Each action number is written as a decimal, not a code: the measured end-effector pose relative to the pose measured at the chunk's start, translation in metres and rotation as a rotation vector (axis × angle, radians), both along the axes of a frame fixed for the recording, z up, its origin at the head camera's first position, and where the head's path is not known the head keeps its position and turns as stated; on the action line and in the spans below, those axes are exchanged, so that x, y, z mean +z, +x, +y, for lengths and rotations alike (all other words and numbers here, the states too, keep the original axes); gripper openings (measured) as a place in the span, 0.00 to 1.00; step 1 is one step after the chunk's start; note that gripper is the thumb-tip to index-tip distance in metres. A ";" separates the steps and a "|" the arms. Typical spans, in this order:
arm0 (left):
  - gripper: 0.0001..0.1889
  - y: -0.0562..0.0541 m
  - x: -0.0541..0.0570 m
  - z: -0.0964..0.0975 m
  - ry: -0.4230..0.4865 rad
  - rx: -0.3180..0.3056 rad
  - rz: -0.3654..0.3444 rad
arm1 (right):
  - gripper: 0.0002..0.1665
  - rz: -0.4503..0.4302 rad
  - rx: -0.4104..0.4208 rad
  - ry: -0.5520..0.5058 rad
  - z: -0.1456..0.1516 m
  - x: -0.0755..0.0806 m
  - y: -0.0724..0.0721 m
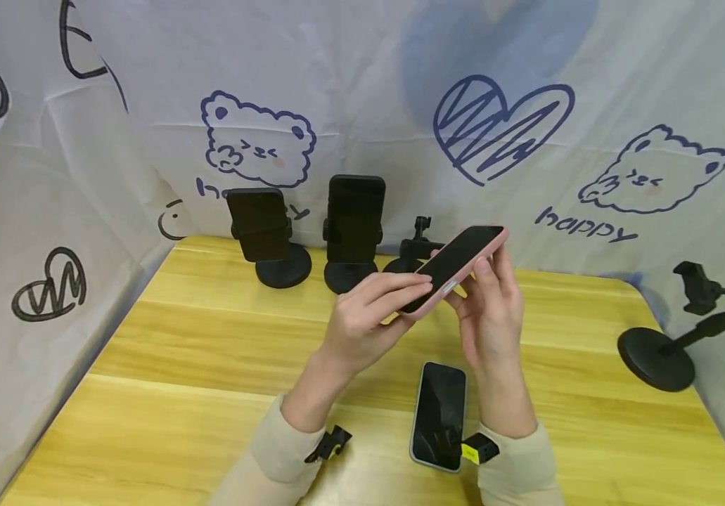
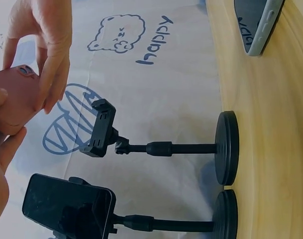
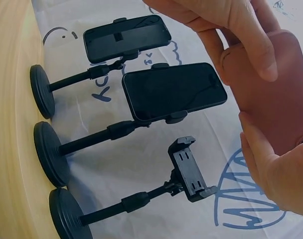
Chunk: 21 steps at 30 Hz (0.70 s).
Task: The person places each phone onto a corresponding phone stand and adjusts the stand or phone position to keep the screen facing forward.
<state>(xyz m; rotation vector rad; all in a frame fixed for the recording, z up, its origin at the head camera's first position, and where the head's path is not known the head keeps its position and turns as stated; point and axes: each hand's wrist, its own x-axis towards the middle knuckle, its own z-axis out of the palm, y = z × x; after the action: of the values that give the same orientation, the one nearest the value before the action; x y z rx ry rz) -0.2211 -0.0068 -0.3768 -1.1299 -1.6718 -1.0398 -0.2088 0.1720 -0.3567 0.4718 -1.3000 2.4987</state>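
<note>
Holds a pink-cased phone (image 1: pixel 461 258) tilted above the surface (image 1: pixel 210 337), pinching its eight-o'clock end with fingers of the left hand (image 1: pixel 365 309), gripping its three-o'clock side with those of the right hand (image 1: pixel 491 302); at six o'clock, lying flat, a grey-edged phone (image 1: pixel 439 414).

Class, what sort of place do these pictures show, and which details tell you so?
Probably a small staged set, perhaps for filming or demonstrations: a wood-grain table is backed by creased, doodled pale sheeting, and several black phone stands stand on it, two of them holding phones.
</note>
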 end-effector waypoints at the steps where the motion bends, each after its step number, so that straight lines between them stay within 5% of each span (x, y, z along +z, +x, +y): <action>1: 0.17 0.000 0.000 0.000 -0.008 -0.002 -0.017 | 0.31 0.007 -0.002 -0.004 0.000 0.000 0.000; 9: 0.30 0.002 0.002 -0.001 -0.014 -0.077 -0.231 | 0.32 0.057 -0.031 -0.046 0.000 -0.002 0.000; 18: 0.48 0.009 0.008 -0.003 0.049 -0.241 -0.790 | 0.34 0.150 -0.009 -0.038 0.004 -0.003 -0.003; 21: 0.50 0.010 0.009 -0.006 0.059 -0.290 -0.928 | 0.36 0.162 -0.010 -0.018 0.006 -0.004 -0.003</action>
<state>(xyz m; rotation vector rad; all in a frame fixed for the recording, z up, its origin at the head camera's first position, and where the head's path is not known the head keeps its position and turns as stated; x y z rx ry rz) -0.2112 -0.0123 -0.3677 -0.9088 -2.1692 -1.9907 -0.2115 0.1776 -0.3603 0.6469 -1.2145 2.4054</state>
